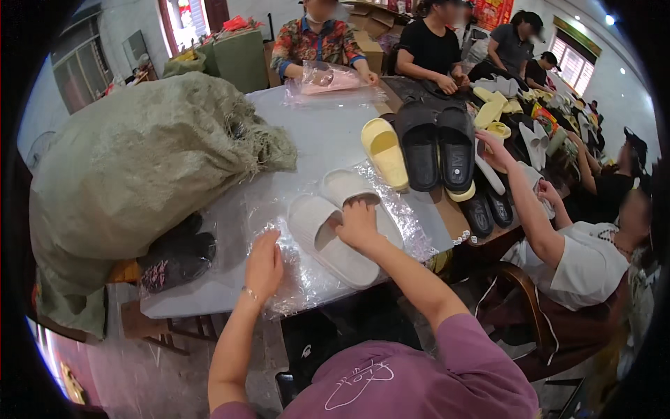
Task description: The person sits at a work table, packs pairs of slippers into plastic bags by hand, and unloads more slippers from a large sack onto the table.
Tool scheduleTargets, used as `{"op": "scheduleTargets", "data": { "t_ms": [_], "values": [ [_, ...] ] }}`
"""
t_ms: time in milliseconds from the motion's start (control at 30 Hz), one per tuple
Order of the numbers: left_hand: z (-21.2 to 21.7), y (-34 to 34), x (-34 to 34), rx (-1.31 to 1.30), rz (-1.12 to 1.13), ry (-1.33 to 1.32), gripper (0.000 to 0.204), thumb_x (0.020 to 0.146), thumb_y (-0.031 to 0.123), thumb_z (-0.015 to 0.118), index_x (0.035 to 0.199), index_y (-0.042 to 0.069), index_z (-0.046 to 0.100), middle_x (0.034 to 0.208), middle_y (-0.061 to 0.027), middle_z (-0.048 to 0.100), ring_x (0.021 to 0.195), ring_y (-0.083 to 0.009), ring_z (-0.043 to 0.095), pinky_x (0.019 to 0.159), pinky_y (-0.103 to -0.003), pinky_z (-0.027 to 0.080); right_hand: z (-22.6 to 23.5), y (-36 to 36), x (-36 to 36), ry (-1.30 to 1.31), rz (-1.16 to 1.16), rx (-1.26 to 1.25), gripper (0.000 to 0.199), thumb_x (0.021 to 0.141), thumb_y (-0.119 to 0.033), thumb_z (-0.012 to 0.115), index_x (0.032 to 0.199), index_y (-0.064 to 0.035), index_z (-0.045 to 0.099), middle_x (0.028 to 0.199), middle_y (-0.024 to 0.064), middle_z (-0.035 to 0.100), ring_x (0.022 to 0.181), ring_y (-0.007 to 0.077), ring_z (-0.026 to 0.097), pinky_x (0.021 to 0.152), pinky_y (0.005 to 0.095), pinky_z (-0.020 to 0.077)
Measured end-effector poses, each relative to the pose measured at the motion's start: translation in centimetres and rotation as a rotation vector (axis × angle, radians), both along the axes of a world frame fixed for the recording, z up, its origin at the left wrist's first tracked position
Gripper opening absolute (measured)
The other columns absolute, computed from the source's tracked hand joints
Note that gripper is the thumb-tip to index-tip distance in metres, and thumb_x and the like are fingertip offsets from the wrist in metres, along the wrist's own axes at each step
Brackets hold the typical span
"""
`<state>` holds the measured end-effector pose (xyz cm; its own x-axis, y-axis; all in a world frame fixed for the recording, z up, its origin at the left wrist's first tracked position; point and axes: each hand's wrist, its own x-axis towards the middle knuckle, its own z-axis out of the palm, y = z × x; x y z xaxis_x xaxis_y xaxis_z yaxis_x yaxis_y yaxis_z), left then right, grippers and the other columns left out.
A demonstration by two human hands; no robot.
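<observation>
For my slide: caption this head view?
Right hand grips white foam slides; left hand presses clear plastic wrap.

Big grey-green woven sack (pixel 139 167) fills table's left side. Yellow slipper (pixel 385 151) beside black slide pair (pixel 437 145) mid-table. Dark slippers (pixel 178 257) under sack edge. Co-worker in floral shirt (pixel 315 42) at far end, handling bagged pink item (pixel 326 78).

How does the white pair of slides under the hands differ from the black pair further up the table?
The white slides lie on crinkled clear plastic film, angled across the table; the black slides lie on the bare table, side by side. The right hand rests on the white pair, with the left hand on the film beside it; no hand touches the black pair. Both are open-toe slides, lying sole down.
</observation>
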<state>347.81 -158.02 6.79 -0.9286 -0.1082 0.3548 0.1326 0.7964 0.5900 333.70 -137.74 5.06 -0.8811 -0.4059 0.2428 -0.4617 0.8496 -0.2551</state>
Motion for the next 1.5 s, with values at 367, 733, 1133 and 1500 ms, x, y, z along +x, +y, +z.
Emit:
{"op": "scheduleTargets", "data": {
  "t_ms": [367, 733, 1133, 1500],
  "values": [
    [-6.1, -3.9, -8.8, -0.466, 0.196, -0.313, 0.064, 0.091, 0.038, 0.039, 0.139, -0.001, 0.023, 0.146, -0.0221, 0.017, 0.136, -0.0362, 0.012, 0.111, -0.043, 0.008, -2.2, 3.9, -1.3, 0.162, 0.028, -0.121, 0.029, 0.078, -0.028, 0.054, 0.093, -0.0028, 0.061, 0.099, 0.0131, 0.053, 0.100, 0.0281, 0.046, 0.083, 0.0434, 0.0379],
    [-2.8, 1.8, 1.7, -0.512, -0.088, -0.416, 0.069, 0.085, 0.036, 0.049, 0.137, -0.004, 0.025, 0.143, -0.0228, 0.024, 0.134, -0.0370, 0.019, 0.109, -0.049, 0.009, -3.0, 4.3, -1.7, 0.169, 0.038, -0.229, 0.025, 0.079, -0.027, 0.055, 0.089, -0.0050, 0.062, 0.097, 0.0108, 0.054, 0.099, 0.0267, 0.046, 0.085, 0.0419, 0.0341],
    [-4.3, 2.7, 2.8, -0.478, 0.012, -0.270, 0.068, 0.086, 0.037, 0.049, 0.136, -0.004, 0.028, 0.143, -0.0206, 0.026, 0.135, -0.0353, 0.018, 0.109, -0.048, 0.008, 11.5, 20.0, -6.5, 0.408, -0.380, -0.662, 0.021, 0.076, -0.005, 0.052, 0.094, 0.0069, 0.049, 0.104, 0.0275, 0.047, 0.095, 0.0416, 0.045, 0.085, 0.0457, 0.0370],
    [-5.0, 1.5, 3.3, -0.499, 0.048, -0.247, 0.066, 0.087, 0.045, 0.043, 0.135, 0.001, 0.032, 0.142, -0.0172, 0.030, 0.134, -0.0334, 0.021, 0.109, -0.049, 0.013, 0.3, 39.2, -25.0, -0.171, -1.052, 0.092, 0.058, 0.085, -0.051, 0.039, 0.121, -0.0071, 0.053, 0.131, 0.0172, 0.045, 0.120, 0.0433, 0.040, 0.099, 0.0543, 0.0303]
  ]
}}
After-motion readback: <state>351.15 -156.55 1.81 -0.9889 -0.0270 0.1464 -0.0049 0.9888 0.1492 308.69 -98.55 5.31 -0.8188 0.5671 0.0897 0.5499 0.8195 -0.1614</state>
